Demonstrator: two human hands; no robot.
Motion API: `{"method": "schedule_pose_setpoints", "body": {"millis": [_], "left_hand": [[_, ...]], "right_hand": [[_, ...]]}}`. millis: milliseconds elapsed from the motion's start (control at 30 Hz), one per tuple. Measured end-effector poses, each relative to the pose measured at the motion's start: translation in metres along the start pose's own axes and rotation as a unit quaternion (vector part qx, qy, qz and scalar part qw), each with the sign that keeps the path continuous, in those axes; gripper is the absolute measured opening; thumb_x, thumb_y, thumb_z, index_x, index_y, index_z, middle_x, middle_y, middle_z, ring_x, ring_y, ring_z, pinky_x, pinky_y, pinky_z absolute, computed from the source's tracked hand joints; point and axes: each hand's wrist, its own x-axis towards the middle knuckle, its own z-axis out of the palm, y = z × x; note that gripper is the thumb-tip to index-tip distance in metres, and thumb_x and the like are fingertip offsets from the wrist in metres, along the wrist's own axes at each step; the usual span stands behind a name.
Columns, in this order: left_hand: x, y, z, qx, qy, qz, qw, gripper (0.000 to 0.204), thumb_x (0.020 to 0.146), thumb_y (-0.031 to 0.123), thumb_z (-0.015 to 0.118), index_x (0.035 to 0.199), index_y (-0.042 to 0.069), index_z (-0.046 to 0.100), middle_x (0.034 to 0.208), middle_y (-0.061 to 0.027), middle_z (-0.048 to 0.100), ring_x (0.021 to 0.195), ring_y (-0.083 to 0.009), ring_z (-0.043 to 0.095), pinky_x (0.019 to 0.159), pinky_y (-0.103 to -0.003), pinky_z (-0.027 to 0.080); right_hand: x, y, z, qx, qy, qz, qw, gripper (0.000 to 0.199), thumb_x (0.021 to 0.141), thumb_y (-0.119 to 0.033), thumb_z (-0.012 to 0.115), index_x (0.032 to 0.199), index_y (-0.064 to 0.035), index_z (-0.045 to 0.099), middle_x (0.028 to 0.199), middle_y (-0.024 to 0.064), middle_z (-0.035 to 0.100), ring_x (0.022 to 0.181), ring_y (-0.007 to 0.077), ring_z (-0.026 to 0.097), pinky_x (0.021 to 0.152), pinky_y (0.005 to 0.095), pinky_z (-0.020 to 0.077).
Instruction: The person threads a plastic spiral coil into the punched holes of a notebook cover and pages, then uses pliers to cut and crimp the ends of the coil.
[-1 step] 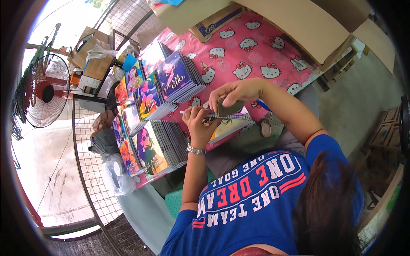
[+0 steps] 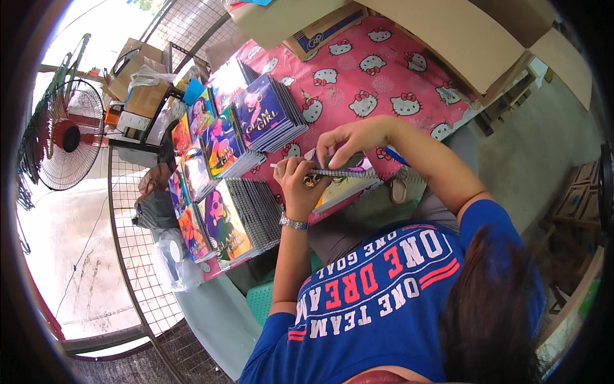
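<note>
My left hand [image 2: 299,184] is closed on the near left part of a spiral notebook [image 2: 342,195] with a yellow and white cover, its bound edge turned up. A thin white end sticks out left of my fingers. My right hand [image 2: 352,142] is bent over the bound edge, fingers curled down against it. What its fingertips pinch is hidden. A wire coil [image 2: 382,175] runs along the edge and past the notebook's right end. To the left stand several stacks of spiral notebooks, a purple-covered stack [image 2: 262,115] and a yellow-and-dark one [image 2: 227,217] among them.
A pink patterned cloth [image 2: 345,83] covers the table. Large open cardboard boxes [image 2: 448,38] stand at the far right. At the left are a fan [image 2: 69,137], a wire mesh screen [image 2: 131,243] and a clear plastic bag [image 2: 179,272]. Another person's hand [image 2: 153,179] shows beyond the stacks.
My right hand has shifted slightly and its fingers have come lower at the bound edge. The dark green flap under it shows less now, and a coloured cover shows behind the edge.
</note>
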Motion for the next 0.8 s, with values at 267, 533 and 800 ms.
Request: {"method": "schedule_pose_setpoints", "body": {"millis": [267, 533, 800], "left_hand": [[0.004, -0.019, 0.003, -0.046, -0.019, -0.008, 0.999, 0.043, 0.059, 0.024, 0.087, 0.093, 0.011, 0.064, 0.097, -0.0031, 0.061, 0.099, -0.0254, 0.053, 0.090, -0.042, 0.033], [-0.002, -0.011, 0.002, -0.077, -0.035, -0.042, 0.996, 0.042, 0.060, 0.023, 0.087, 0.092, 0.010, 0.063, 0.093, -0.0023, 0.062, 0.098, -0.0248, 0.055, 0.089, -0.042, 0.034], [0.002, -0.009, 0.008, -0.151, -0.014, -0.089, 0.985, 0.043, 0.057, 0.018, 0.088, 0.091, 0.008, 0.063, 0.093, -0.0046, 0.063, 0.098, -0.0276, 0.056, 0.092, -0.046, 0.039]], "right_hand": [[0.017, -0.003, -0.009, -0.258, 0.041, 0.078, 0.962, 0.036, 0.091, -0.040, 0.065, 0.102, -0.0058, 0.063, 0.102, 0.0024, 0.055, 0.092, 0.0118, 0.054, 0.081, 0.0260, 0.0420], [0.010, -0.006, -0.002, -0.096, 0.048, 0.046, 0.993, 0.033, 0.091, -0.037, 0.067, 0.104, -0.0073, 0.063, 0.094, -0.0021, 0.053, 0.090, 0.0087, 0.052, 0.081, 0.0249, 0.0421], [0.013, 0.005, -0.004, 0.008, 0.022, -0.022, 0.999, 0.026, 0.095, -0.034, 0.062, 0.102, -0.0082, 0.061, 0.081, -0.0054, 0.054, 0.071, 0.0048, 0.049, 0.061, 0.0220, 0.0393]]}}
